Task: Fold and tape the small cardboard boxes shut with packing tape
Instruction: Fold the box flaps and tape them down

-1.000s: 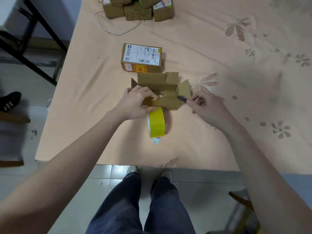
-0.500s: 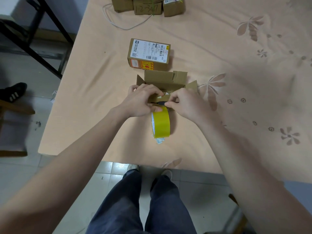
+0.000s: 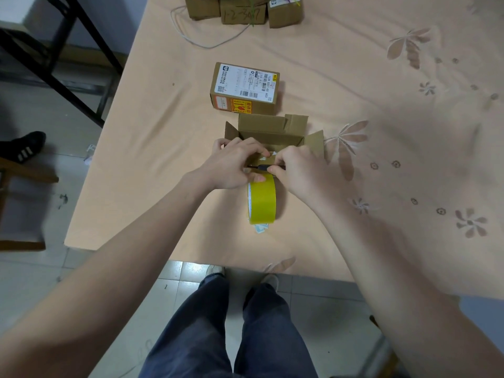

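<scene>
Change: right hand, a second ago out at the box's right end, now sits at frame centre, meeting left hand over the near flap; folding looks under way, no tape applied yet.
Bench: peach flowered cloth, carries everything.
Open box: centre frame, flaps up; a white scrap shows inside, otherwise hidden.
Labelled box: closed, just above it.
Tape roll: yellow, on edge, below the hands.
Left hand: fingers curled on the near flap.
Right hand: pinches a thin dark tool.
</scene>
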`<state>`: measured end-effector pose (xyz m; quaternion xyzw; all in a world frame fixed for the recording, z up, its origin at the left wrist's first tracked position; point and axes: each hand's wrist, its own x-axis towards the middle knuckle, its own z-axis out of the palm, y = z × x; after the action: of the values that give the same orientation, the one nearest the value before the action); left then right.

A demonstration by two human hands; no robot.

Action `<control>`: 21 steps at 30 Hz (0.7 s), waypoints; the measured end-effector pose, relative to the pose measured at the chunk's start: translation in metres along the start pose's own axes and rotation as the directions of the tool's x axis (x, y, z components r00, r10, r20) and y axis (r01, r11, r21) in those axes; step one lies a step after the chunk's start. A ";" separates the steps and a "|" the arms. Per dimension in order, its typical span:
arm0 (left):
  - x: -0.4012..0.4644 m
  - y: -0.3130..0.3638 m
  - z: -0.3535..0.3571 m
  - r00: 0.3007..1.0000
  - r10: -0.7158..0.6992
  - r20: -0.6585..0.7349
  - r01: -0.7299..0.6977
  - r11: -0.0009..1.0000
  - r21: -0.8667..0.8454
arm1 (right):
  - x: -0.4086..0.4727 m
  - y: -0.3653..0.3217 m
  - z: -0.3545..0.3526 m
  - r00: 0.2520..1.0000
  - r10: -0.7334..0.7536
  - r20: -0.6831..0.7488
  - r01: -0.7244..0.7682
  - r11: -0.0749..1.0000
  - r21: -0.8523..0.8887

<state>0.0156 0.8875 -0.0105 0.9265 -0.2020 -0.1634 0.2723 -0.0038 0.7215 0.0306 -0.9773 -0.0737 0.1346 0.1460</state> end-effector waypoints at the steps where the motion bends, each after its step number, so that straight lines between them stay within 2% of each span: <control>1: 0.001 0.001 -0.001 1.000 0.000 0.005 0.000 1.000 0.006 | -0.001 0.000 -0.001 1.000 0.000 -0.011 0.000 1.000 -0.020; 8: 0.010 0.003 -0.002 0.998 0.013 0.067 -0.016 0.999 0.037 | -0.010 0.006 -0.002 0.998 0.063 -0.028 -0.065 0.994 -0.087; 21: 0.014 0.007 0.000 0.995 0.006 0.102 -0.009 1.000 0.029 | -0.013 0.030 -0.002 0.991 0.133 -0.003 -0.133 0.991 0.024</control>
<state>0.0259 0.8757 -0.0093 0.9201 -0.2214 -0.2063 0.2487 -0.0121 0.6903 0.0260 -0.9786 -0.0065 0.1427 0.1483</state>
